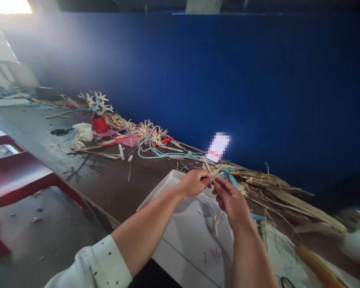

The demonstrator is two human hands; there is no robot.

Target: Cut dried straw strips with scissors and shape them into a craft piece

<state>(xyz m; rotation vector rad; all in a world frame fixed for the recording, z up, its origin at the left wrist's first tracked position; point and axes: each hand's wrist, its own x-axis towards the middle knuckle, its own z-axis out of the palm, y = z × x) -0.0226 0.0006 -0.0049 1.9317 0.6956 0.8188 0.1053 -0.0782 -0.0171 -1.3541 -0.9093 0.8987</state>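
Observation:
Both of my hands meet above a white sheet (180, 224) on the dark table. My left hand (195, 182) is closed in a pinch on a thin dried straw strip (209, 169) that sticks up and back from my fingers. My right hand (232, 200) is also closed, its fingertips pinching the same strip just below the left hand. Small straw scraps (213, 218) lie on the sheet under my hands.
A pile of dried husk leaves (276, 192) with a blue ribbon (229, 176) lies to the right. Further left are straw flowers (151, 132), light blue cords (162, 154), a red cup (99, 123), a white bowl (84, 130), scissors (58, 131). Red stools (15, 176) stand at left.

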